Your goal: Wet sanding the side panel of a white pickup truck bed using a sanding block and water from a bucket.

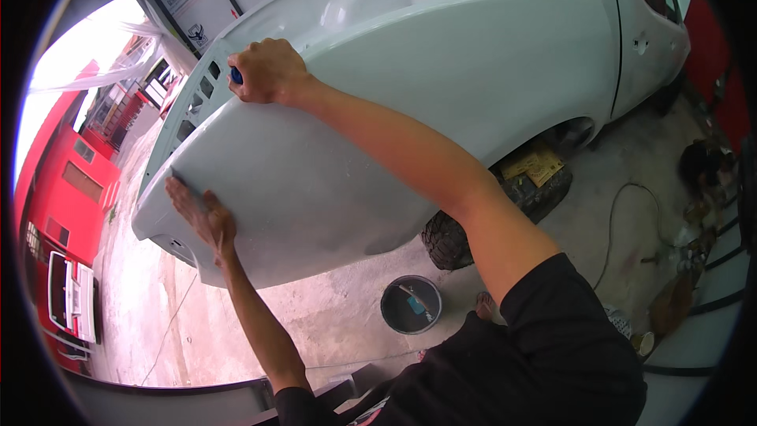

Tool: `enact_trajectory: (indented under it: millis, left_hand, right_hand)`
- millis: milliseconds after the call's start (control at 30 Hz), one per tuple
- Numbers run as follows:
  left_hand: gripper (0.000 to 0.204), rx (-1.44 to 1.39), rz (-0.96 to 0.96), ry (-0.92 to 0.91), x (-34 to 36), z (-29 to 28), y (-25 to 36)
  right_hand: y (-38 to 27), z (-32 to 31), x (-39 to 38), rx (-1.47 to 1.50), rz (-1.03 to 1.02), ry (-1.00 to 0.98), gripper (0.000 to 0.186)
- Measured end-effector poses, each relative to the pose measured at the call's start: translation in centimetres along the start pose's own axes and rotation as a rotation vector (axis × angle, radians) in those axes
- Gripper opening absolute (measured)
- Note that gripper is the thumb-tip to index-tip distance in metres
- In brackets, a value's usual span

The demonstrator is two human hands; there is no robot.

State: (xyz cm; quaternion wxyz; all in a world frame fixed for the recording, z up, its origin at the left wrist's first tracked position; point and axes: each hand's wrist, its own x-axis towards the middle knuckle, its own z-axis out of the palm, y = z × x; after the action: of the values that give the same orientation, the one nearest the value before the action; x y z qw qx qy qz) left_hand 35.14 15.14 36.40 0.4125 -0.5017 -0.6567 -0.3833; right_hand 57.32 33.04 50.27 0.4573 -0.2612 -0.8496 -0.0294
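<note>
Across the middle of the frame: pale grey-white, curved metal rear side panel [331, 181] of a vehicle body. Right hand [270, 71], upper left of center, is fisted around a small blue object [236, 76], mostly hidden, at the panel's top edge. Left hand [206, 219], left of frame, lies flat on the panel, fingers extended, nothing visible in it. Progress, my read: partway; dull grey rear area has small pale marks, forward area looks evener. Can't tell how much remains.

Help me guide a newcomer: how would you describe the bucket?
Start at the pale vehicle body, then find the treaded tyre beneath. Left of that, lower in view, stands the bucket. Unlike the tyre, its open top shows something blue inside.
</note>
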Motion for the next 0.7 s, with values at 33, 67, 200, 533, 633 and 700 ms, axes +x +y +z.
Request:
enact_trajectory:
  millis: [33,67,200,533,633,700]
  left_hand:
    - [0.063,0.042,-0.054,0.025,1.6,-0.9,-3.9]
    - [0.062,0.072,-0.197,0.036,3.1,-2.0,-7.6]
    - [0.064,-0.065,-0.442,0.165,3.3,1.0,-5.4]
    - [0.063,-0.054,-0.443,0.139,3.2,-0.4,-7.9]
    - [0.068,-0.088,-0.144,-0.004,-0.9,2.5,3.9]
    - [0.072,-0.044,-0.042,-0.074,-0.4,0.9,2.2]
  right_hand:
    - [-0.6,0.0,0.5,0.01,-0.017,0.017,0.027]
    - [-1.4,0.0,0.8,0.026,-0.026,0.025,0.027]
    - [-1.3,-0.4,0.3,0.018,0.007,-0.003,0.026]
    - [-1.7,0.4,1.1,0.022,-0.031,0.031,0.028]
    - [0.5,0.4,0.2,-0.031,-0.005,0.027,0.028]
    - [0.3,-0.2,0.3,-0.022,-0.025,0.071,0.028]
